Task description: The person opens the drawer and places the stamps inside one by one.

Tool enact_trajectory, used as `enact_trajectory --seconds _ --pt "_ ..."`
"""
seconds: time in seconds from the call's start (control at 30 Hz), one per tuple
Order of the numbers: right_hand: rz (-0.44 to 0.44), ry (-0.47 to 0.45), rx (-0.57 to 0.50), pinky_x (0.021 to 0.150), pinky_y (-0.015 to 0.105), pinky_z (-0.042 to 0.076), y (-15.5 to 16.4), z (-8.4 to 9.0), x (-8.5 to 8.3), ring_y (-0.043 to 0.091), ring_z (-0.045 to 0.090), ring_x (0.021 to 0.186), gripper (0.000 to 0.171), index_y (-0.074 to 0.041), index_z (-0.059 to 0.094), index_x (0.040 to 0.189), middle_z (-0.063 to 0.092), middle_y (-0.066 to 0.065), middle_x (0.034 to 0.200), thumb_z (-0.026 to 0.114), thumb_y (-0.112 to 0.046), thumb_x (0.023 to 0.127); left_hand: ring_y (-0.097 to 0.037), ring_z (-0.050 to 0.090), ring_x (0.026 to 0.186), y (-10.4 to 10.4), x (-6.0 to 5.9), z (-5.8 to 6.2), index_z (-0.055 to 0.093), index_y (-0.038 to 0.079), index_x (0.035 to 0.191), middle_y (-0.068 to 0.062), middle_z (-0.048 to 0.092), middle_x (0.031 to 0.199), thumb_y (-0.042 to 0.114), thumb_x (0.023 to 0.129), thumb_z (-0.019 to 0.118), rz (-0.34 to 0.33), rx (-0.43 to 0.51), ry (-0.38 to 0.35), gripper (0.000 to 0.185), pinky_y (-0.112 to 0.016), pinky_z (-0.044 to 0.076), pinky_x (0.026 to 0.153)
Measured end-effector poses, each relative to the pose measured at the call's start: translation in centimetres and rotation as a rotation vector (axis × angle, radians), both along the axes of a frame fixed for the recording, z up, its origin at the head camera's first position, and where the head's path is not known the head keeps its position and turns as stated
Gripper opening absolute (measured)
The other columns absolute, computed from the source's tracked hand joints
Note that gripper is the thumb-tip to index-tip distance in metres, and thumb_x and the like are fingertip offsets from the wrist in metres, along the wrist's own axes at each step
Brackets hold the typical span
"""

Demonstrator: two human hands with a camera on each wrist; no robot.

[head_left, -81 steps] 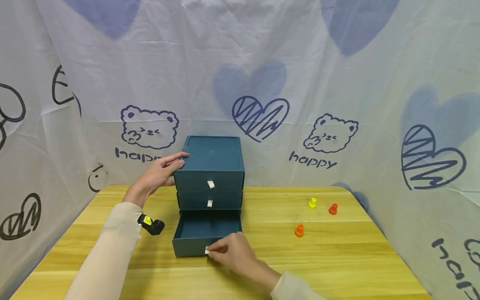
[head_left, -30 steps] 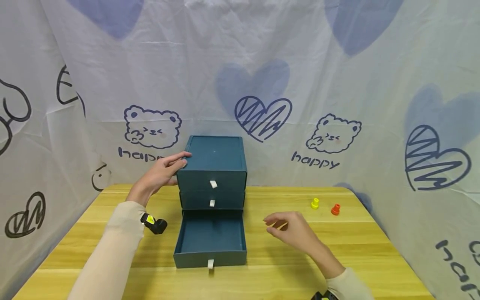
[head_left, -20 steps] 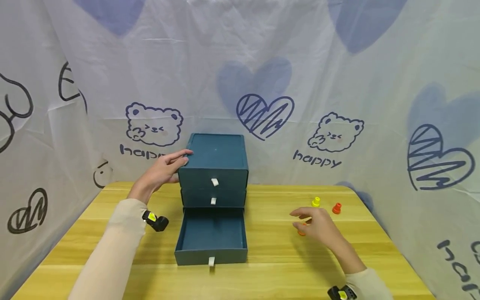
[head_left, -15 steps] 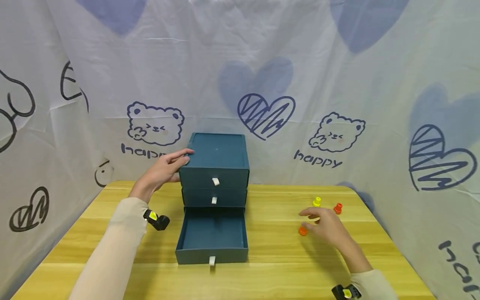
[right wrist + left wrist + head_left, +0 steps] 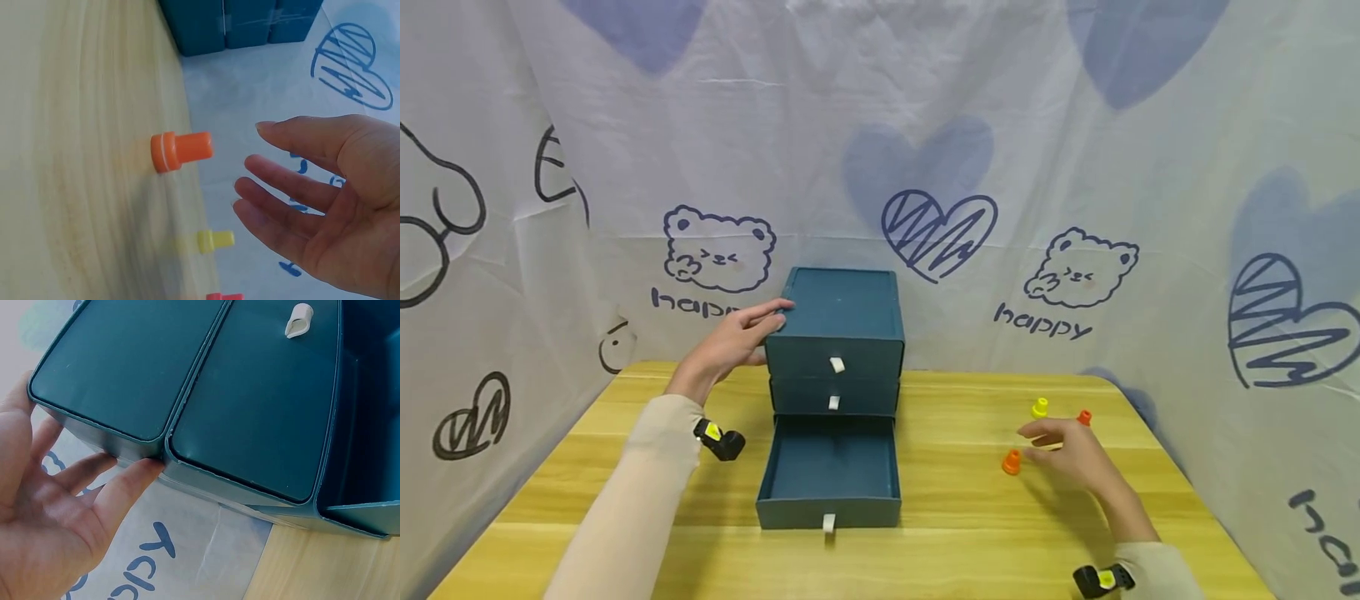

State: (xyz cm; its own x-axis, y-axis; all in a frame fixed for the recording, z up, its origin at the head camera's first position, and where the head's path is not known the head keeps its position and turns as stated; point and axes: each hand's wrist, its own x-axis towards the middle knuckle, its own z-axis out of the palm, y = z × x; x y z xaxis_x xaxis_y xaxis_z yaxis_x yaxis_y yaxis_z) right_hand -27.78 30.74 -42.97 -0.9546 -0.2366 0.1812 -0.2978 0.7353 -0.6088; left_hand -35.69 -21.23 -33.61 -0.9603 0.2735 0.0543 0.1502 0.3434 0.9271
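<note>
A: Where's the orange peg (image 5: 1012,462)?

B: Upright on the desk (image 5: 940,550), right of the drawer unit (image 5: 837,350), just beside the right hand (image 5: 1070,454). Not touching, there's a gap in the wrist view (image 5: 181,150).

A: Grip on it?

B: None. Fingers (image 5: 284,200) straight-ish & apart, palm toward the peg, holding nothing. Hand hovers low over the desk, forearm coming in from the near right corner.

A: Other pegs?

B: Yellow peg (image 5: 1039,407) & red peg (image 5: 1084,417) stand a bit further back, near the fingertips.

A: Left hand (image 5: 735,343)?

B: Flat vs. the unit's top-left edge, fingers (image 5: 128,484) straight, pressing, not curled round. Prob. bracing it so it won't slide.

A: And the drawers?

B: Bottom drawer (image 5: 830,473) pulled out twd the person, inside looks bare, white tab (image 5: 828,522) in front. I'd say it's open to take sth. Upper two closed.
</note>
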Motion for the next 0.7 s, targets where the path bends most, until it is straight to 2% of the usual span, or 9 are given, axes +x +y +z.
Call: enact_trajectory --seconds 0.37,0.7 --pt "0.01 -0.036 -0.016 0.085 0.042 0.063 0.9 -1.0 -0.4 0.032 0.075 0.099 0.027 0.002 0.075 0.114 0.076 0.021 0.115 0.079 -0.008 0.089 -0.039 0.018 0.16 0.1 0.0 0.0 0.043 0.026 0.158 -0.01 0.018 0.174 0.043 0.109 0.048 -0.012 -0.007 0.008 0.052 -0.067 0.04 0.114" --pt "0.026 -0.087 -0.073 0.08 0.028 0.061 0.7 -2.4 -1.0 0.031 0.075 0.096 0.026 0.004 0.074 0.114 0.076 0.021 0.112 0.077 -0.004 0.089 -0.039 0.019 0.159 0.0 -0.1 -0.1 0.043 0.027 0.158 -0.011 0.018 0.174 0.043 0.109 0.048 -0.015 -0.014 0.012 0.052 -0.067 0.04 0.114"
